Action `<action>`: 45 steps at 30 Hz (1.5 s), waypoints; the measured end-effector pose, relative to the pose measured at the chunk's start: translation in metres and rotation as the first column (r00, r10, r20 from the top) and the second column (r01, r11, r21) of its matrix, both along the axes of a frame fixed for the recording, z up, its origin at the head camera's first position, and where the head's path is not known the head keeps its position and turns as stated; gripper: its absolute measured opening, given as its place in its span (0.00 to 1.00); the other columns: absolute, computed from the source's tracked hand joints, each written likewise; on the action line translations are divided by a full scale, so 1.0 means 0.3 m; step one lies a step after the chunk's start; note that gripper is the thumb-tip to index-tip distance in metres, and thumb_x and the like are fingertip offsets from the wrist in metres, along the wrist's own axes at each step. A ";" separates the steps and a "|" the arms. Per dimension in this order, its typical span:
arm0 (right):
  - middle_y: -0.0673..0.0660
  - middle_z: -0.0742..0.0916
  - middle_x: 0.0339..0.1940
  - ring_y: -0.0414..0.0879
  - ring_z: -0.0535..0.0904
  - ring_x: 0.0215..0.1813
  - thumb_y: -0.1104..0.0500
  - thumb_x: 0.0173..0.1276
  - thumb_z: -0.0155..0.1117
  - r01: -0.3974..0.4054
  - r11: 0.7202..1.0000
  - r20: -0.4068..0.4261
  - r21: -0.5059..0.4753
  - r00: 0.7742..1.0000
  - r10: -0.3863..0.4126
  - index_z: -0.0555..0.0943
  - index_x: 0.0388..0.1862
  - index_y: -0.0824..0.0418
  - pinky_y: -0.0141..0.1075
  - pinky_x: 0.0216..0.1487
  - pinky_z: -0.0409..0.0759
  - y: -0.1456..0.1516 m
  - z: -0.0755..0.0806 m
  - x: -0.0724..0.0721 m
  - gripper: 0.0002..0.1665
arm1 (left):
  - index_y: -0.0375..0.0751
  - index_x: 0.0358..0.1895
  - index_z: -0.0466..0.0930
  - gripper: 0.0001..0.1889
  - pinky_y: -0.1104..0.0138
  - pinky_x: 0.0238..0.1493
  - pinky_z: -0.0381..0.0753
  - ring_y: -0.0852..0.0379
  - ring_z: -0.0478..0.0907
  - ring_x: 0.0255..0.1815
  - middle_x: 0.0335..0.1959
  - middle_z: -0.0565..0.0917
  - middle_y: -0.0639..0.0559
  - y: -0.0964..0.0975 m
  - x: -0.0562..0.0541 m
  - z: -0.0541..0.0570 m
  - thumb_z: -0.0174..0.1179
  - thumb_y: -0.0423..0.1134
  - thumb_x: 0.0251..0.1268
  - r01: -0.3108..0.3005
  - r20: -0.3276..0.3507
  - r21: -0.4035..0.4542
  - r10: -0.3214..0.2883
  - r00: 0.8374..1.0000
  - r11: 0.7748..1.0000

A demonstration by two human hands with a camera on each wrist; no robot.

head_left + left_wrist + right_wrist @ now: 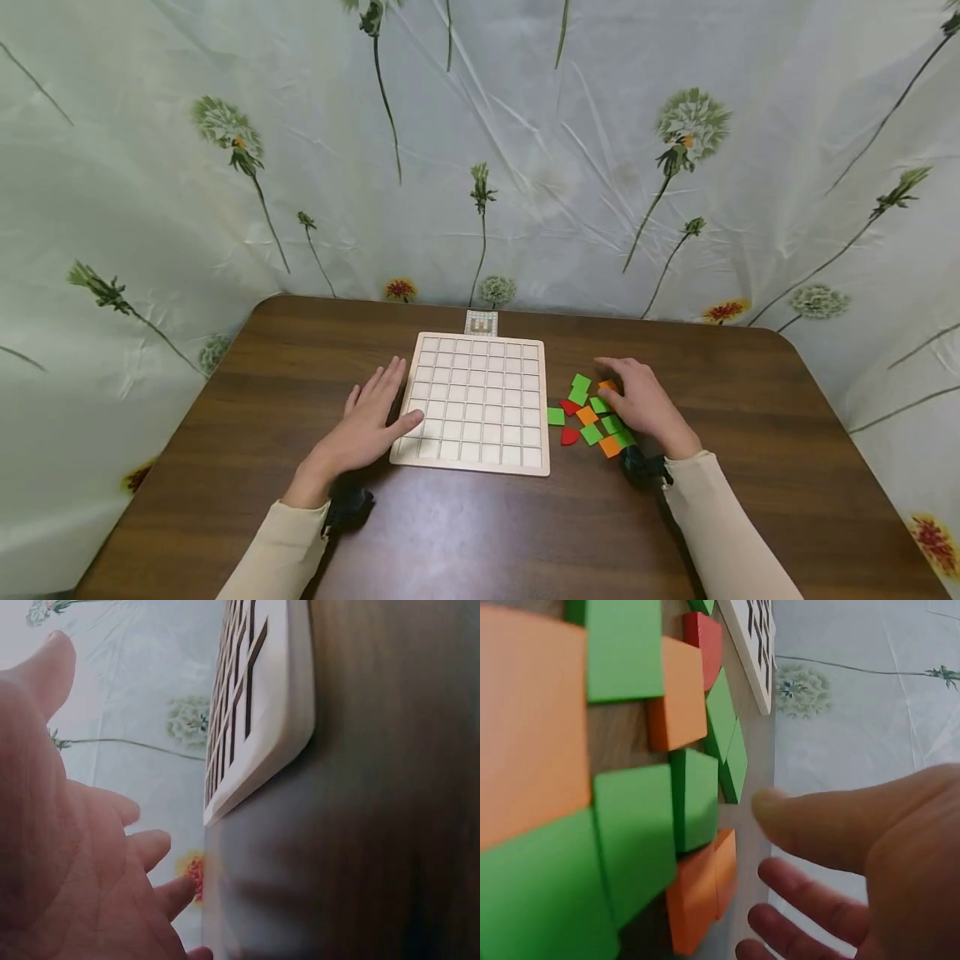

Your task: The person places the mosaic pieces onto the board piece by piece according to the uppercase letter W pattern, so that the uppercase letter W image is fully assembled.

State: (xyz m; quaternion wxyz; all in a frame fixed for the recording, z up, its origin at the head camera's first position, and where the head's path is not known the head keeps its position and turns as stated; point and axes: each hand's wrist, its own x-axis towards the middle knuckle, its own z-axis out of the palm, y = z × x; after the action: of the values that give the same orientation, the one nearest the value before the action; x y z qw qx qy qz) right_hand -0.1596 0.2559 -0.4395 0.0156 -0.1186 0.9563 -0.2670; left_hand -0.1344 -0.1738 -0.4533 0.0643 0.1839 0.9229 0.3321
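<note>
A pale wooden board [474,410] with a square grid lies flat in the middle of the table. My left hand [367,423] is at its left edge, fingers extended and thumb reaching over the grid; whether it touches is unclear. In the left wrist view the palm [82,877] holds nothing. To the board's right lies a loose cluster of flat blocks: green blocks [591,434], orange blocks [587,416] and red rounded blocks [570,436]. Over the cluster's right side hovers my right hand [643,402], fingers loosely bent. Its thumb [802,821] is apart from the orange blocks [694,896] below.
A small patterned card [481,323] lies behind the board, near the back edge of the brown wooden table [480,533]. Behind the table hangs a pale cloth [525,125] printed with dandelions. Each wrist wears a black camera.
</note>
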 end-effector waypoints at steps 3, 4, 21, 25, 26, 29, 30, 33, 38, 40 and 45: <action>0.71 0.79 0.63 0.69 0.69 0.65 0.67 0.71 0.63 -0.039 0.999 0.000 0.019 0.999 0.039 0.76 0.67 0.69 0.64 0.66 0.64 -0.022 0.003 -0.012 0.26 | 0.37 0.82 0.37 0.47 0.34 0.72 0.30 0.39 0.37 0.82 0.83 0.42 0.42 0.011 0.002 -0.003 0.50 0.61 0.76 0.010 0.032 0.005 -0.011 0.999 1.000; 0.70 0.80 0.62 0.69 0.69 0.65 0.68 0.70 0.63 -0.052 0.998 0.000 0.023 0.999 0.052 0.77 0.66 0.68 0.64 0.66 0.64 -0.029 0.005 -0.016 0.25 | 0.37 0.82 0.37 0.48 0.34 0.72 0.29 0.40 0.37 0.82 0.83 0.42 0.42 0.014 0.003 -0.003 0.50 0.61 0.75 0.014 0.040 0.006 -0.014 0.999 1.000; 0.65 0.80 0.56 0.63 0.69 0.61 0.73 0.68 0.63 -0.099 0.989 0.050 0.113 0.994 0.094 0.83 0.60 0.65 0.56 0.59 0.75 -0.064 0.009 -0.061 0.21 | 0.35 0.81 0.40 0.67 0.33 0.70 0.23 0.43 0.38 0.82 0.83 0.42 0.42 0.016 0.005 -0.039 0.74 0.65 0.48 0.093 0.051 -0.024 -0.092 0.994 0.995; 0.65 0.81 0.55 0.63 0.70 0.60 0.72 0.68 0.64 -0.105 0.986 0.033 0.131 0.994 0.102 0.85 0.57 0.65 0.56 0.60 0.74 -0.065 0.005 -0.070 0.19 | 0.34 0.81 0.39 0.69 0.33 0.69 0.22 0.41 0.37 0.82 0.83 0.41 0.41 0.014 0.007 -0.048 0.75 0.64 0.47 0.105 0.042 -0.013 -0.104 0.994 0.994; 0.65 0.81 0.55 0.64 0.70 0.60 0.71 0.68 0.64 -0.108 0.985 0.029 0.136 0.994 0.105 0.85 0.57 0.65 0.56 0.60 0.74 -0.065 0.004 -0.071 0.19 | 0.33 0.81 0.39 0.69 0.33 0.69 0.22 0.41 0.37 0.82 0.83 0.41 0.41 0.014 0.006 -0.050 0.75 0.64 0.47 0.105 0.041 -0.009 -0.105 0.994 0.994; 0.65 0.82 0.54 0.64 0.71 0.59 0.71 0.67 0.65 -0.111 0.983 0.022 0.146 0.994 0.109 0.85 0.55 0.66 0.57 0.61 0.73 -0.065 0.004 -0.076 0.17 | 0.33 0.81 0.39 0.68 0.34 0.69 0.21 0.41 0.37 0.82 0.83 0.41 0.41 0.015 0.004 -0.057 0.76 0.62 0.47 0.103 0.034 -0.001 -0.103 0.994 0.995; 0.66 0.82 0.54 0.65 0.72 0.59 0.71 0.68 0.65 -0.110 0.983 0.023 0.148 0.994 0.108 0.85 0.54 0.66 0.57 0.62 0.73 -0.065 0.003 -0.078 0.16 | 0.33 0.81 0.39 0.68 0.34 0.69 0.21 0.41 0.37 0.82 0.83 0.41 0.41 0.015 0.003 -0.060 0.76 0.62 0.48 0.102 0.032 0.002 -0.102 0.994 0.995; 0.66 0.83 0.53 0.65 0.72 0.59 0.69 0.68 0.66 -0.101 0.982 0.024 0.159 0.995 0.098 0.85 0.53 0.67 0.58 0.63 0.72 -0.064 0.002 -0.082 0.15 | 0.34 0.81 0.39 0.68 0.34 0.70 0.21 0.42 0.37 0.82 0.83 0.42 0.41 0.017 0.002 -0.065 0.76 0.62 0.47 0.098 0.031 0.003 -0.098 0.995 0.995; 0.67 0.83 0.53 0.65 0.73 0.59 0.66 0.68 0.68 -0.090 0.981 0.033 0.170 0.996 0.086 0.84 0.53 0.68 0.58 0.63 0.72 -0.061 0.000 -0.086 0.15 | 0.34 0.81 0.41 0.68 0.35 0.70 0.21 0.42 0.37 0.82 0.83 0.42 0.42 0.018 0.002 -0.068 0.77 0.61 0.45 0.092 0.032 0.002 -0.092 0.995 0.996; 0.67 0.83 0.53 0.65 0.73 0.59 0.66 0.69 0.67 -0.084 0.982 0.031 0.167 0.996 0.080 0.84 0.53 0.69 0.58 0.63 0.72 -0.060 0.000 -0.085 0.15 | 0.34 0.81 0.41 0.68 0.35 0.70 0.21 0.42 0.37 0.82 0.83 0.42 0.42 0.018 0.003 -0.069 0.77 0.61 0.45 0.092 0.031 0.000 -0.092 0.995 0.996; 0.68 0.84 0.54 0.66 0.73 0.61 0.66 0.71 0.65 -0.049 0.988 0.014 0.146 0.999 0.047 0.82 0.56 0.71 0.58 0.64 0.71 -0.057 0.005 -0.079 0.16 | 0.34 0.81 0.42 0.68 0.36 0.71 0.22 0.42 0.37 0.82 0.83 0.42 0.42 0.021 0.006 -0.068 0.77 0.62 0.44 0.092 0.028 -0.005 -0.092 0.995 0.996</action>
State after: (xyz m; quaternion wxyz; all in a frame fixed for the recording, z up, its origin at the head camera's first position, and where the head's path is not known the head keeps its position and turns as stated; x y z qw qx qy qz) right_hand -0.1834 0.2387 -0.4381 0.0357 -0.1386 0.9701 -0.1962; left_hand -0.1327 -0.1675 -0.4739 0.0931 0.2215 0.9134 0.3285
